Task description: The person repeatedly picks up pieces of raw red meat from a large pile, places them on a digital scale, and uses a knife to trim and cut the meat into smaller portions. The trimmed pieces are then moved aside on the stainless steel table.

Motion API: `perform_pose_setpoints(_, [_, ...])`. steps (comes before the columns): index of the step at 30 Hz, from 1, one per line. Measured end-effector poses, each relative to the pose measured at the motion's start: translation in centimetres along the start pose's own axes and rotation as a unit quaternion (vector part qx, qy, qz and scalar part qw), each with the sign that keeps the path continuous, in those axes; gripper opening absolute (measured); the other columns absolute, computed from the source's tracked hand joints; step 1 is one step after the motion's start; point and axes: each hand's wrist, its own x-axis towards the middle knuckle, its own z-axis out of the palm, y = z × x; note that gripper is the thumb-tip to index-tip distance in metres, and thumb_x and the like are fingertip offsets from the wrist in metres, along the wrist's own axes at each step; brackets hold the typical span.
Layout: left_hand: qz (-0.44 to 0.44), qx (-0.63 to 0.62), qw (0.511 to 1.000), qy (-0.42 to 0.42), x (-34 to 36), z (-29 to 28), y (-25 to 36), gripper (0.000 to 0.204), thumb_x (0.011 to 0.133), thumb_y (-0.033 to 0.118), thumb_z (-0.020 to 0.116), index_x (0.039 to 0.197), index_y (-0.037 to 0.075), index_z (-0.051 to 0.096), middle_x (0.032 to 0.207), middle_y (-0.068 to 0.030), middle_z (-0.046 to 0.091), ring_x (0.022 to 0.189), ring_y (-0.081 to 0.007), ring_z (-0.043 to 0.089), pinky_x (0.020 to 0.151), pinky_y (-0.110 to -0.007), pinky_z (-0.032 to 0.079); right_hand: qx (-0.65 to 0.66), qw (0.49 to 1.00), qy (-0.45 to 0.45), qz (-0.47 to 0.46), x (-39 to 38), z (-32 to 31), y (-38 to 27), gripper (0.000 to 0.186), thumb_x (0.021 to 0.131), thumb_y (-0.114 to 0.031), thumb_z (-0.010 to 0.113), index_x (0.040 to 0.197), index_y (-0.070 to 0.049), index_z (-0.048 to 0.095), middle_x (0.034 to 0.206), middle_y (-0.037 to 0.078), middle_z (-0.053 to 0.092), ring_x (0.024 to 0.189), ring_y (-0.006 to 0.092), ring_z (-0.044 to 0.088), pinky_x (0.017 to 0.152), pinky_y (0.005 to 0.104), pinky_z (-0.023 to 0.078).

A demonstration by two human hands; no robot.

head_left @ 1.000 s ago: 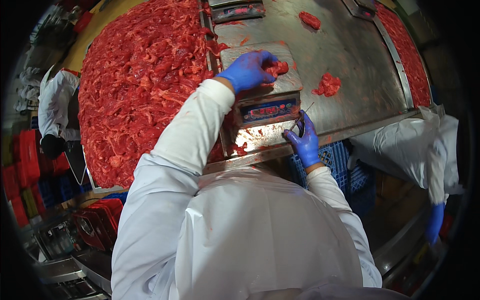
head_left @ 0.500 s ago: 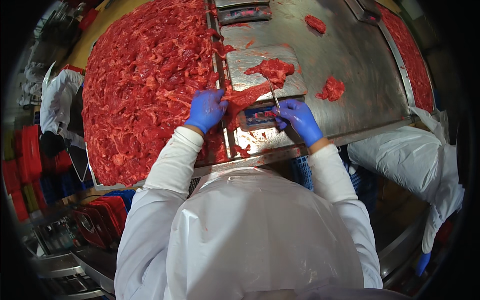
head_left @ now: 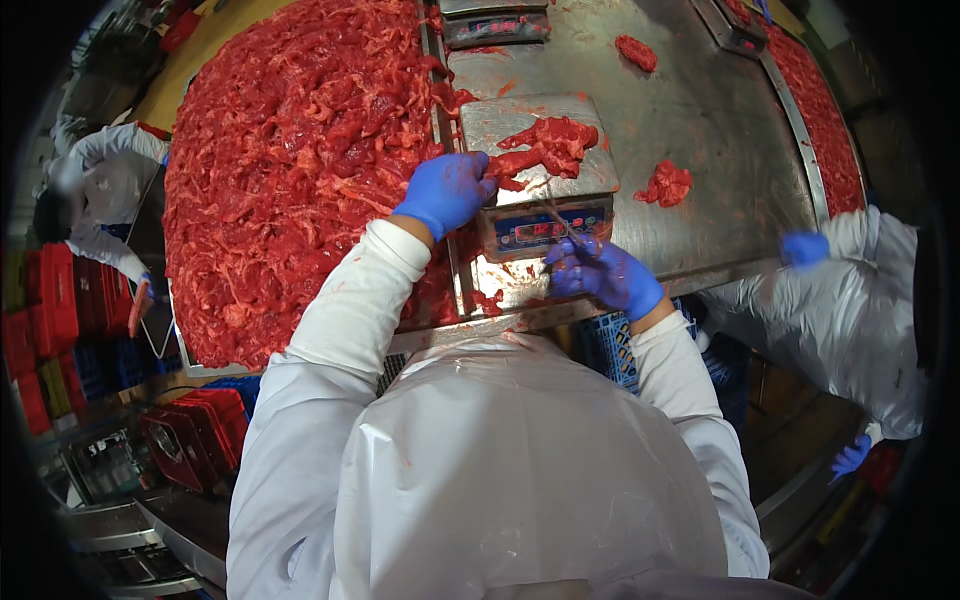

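Note:
A raw red meat piece (head_left: 548,146) lies on the steel plate of a weighing scale (head_left: 480,122), its left end reaching my left hand. My left hand (head_left: 447,193), in a blue glove, is closed at that end, with its fingertips partly hidden. In front of the scale's lit display (head_left: 540,232), my blue-gloved right hand (head_left: 607,277) is closed round a thin-bladed metal knife (head_left: 557,214). The blade slants up toward the meat and is blurred. To the left of the scale a large heap of raw meat strips (head_left: 300,180) fills a metal-edged bin.
Two small meat lumps lie on the steel table (head_left: 720,130): a near one (head_left: 665,184) and a far one (head_left: 636,53). A second scale (head_left: 494,24) stands beyond mine. Co-workers in white are at the right (head_left: 850,310) and left (head_left: 110,190). Red crates (head_left: 195,430) are at lower left.
My left hand has moved right and up, to the scale's edge. The long meat strip now lies bunched on the plate. My right hand and the knife have drawn back toward me.

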Motion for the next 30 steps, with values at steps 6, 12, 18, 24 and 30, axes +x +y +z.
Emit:
perform_pose_setpoints(6, [0.044,-0.037,0.996,-0.068,-2.1,3.0,0.5,0.029,0.099,0.032,0.061,0.109,0.006,0.067,0.1,-0.0244,0.071,0.096,-0.0448,0.068,0.084,-0.055,0.053,-0.125,0.989,0.052,-0.065,6.4,2.2,-0.8,0.028,0.104,-0.025,0.066,0.115,0.001,0.066,0.095,0.007,0.068,0.085,0.0153,0.068,0.08,0.0347,0.063])
perform_pose_setpoints(12, [-0.032,-0.078,0.994,-0.068,-4.3,1.2,-2.5,0.031,0.098,0.03,0.06,0.114,0.006,0.07,0.105,-0.0245,0.072,0.1,-0.0447,0.069,0.087,-0.053,0.055,-0.013,0.999,0.046,0.008,4.9,2.9,0.3,0.019,0.102,-0.017,0.068,0.113,-0.001,0.069,0.09,0.007,0.07,0.077,0.0184,0.07,0.075,0.0323,0.06])
perform_pose_setpoints(18, [0.071,0.021,0.964,-0.256,-6.2,1.2,-0.3,0.03,0.094,0.033,0.061,0.11,0.011,0.073,0.103,-0.0207,0.074,0.096,-0.0416,0.071,0.087,-0.052,0.056,-0.113,0.982,0.121,-0.091,8.8,2.9,0.0,0.024,0.101,-0.017,0.068,0.117,0.001,0.067,0.095,0.008,0.072,0.083,0.0193,0.073,0.081,0.0356,0.064])
perform_pose_setpoints(24, [-0.14,-0.04,0.98,0.132,-8.1,-4.6,-12.0,0.037,0.086,0.025,0.075,0.118,0.009,0.072,0.129,-0.0174,0.066,0.112,-0.0368,0.067,0.097,-0.047,0.055,-0.464,0.882,-0.079,0.007,3.5,0.8,4.7,0.018,0.094,-0.012,0.073,0.108,-0.001,0.072,0.106,0.011,0.075,0.09,0.0185,0.073,0.083,0.0341,0.061])
perform_pose_setpoints(30, [-0.164,-0.024,0.952,0.258,-7.4,-5.3,-14.0,0.034,0.088,0.02,0.074,0.12,0.01,0.074,0.125,-0.0149,0.066,0.108,-0.0337,0.068,0.095,-0.043,0.055,-0.123,0.944,0.225,-0.205,-4.5,-4.4,0.8,0.034,0.095,-0.006,0.068,0.128,0.005,0.063,0.101,0.015,0.073,0.09,0.0245,0.074,0.091,0.0413,0.062])
